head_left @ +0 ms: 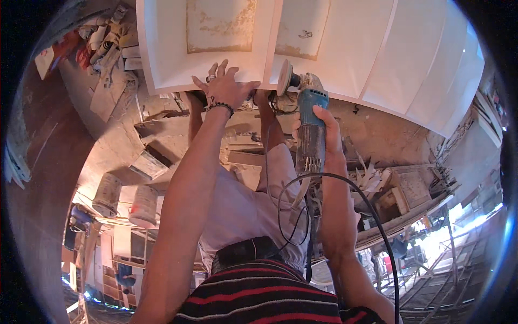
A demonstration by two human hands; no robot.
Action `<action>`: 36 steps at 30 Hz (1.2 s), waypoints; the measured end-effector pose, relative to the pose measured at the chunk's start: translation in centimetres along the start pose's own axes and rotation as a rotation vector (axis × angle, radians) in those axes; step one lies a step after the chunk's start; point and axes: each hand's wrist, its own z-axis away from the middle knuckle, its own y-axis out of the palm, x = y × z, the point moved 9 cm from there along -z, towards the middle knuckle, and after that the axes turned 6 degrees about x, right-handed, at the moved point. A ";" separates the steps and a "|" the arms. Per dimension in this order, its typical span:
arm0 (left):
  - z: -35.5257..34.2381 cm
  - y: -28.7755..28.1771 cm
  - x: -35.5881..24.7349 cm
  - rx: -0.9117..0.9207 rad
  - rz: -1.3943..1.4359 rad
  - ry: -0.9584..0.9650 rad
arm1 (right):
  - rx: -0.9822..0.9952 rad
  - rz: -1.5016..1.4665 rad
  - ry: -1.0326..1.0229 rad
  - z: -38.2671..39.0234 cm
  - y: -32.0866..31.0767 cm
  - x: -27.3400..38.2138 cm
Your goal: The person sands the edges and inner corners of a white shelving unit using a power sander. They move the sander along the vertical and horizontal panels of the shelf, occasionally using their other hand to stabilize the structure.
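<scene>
My right hand (330, 127) is wrapped round the body of a teal and dark angle grinder (313, 110), held upright in front of me. A round disc (285, 77) on its head stands at the near edge of a large pale panelled piece (342, 75); whether it touches the surface I cannot tell. Spread flat on the same piece, left of the grinder, is my left hand (225, 86), with a ring and a dark bead bracelet at the wrist. From the grinder's lower end a black cord (372, 208) loops down past my right forearm.
Wood scraps and rubble (110, 48) lie in a heap at the far left. Two buckets (143, 205) stand at the left. Broken boards and a wooden box (404, 191) lie at the right. My feet are close under the panel's near edge.
</scene>
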 end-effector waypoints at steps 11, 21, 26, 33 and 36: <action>0.3 -0.5 -0.8 -0.064 -0.001 -0.015 | 0.074 0.001 0.057 -1.3 0.6 -1.0; 0.4 -0.6 -0.6 -0.114 0.014 0.000 | -0.018 0.096 0.000 -1.9 1.0 -0.7; 0.3 -0.5 -0.3 -0.040 -0.005 -0.037 | -0.037 0.122 -0.005 -2.2 1.5 -0.7; 0.8 -0.7 -0.4 -0.084 -0.004 -0.018 | -0.064 0.148 -0.040 -2.9 3.2 1.0; 0.7 -1.1 -0.6 -0.082 0.006 -0.013 | -0.081 0.153 -0.070 -4.6 3.7 3.0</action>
